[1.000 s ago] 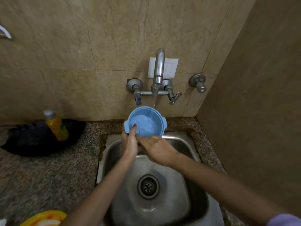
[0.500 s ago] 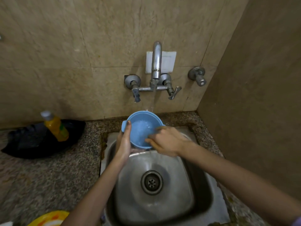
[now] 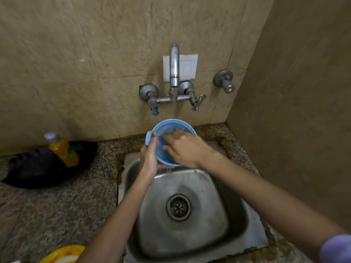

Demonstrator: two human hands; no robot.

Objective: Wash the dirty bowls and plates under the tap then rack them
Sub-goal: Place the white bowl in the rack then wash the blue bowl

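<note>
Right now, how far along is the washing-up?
Done: nothing visibly; no rack or washed dish is in view. In hand: the left hand grips the blue bowl by its rim over the sink, below the tap, while the right hand has its fingers inside it, apparently rubbing. Left: finishing and racking this bowl, then the yellow plate on the counter at the picture's bottom edge.

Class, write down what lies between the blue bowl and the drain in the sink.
In the head view, only bare wet steel of the sink lies between the blue bowl and the drain; nothing else sits there.
</note>
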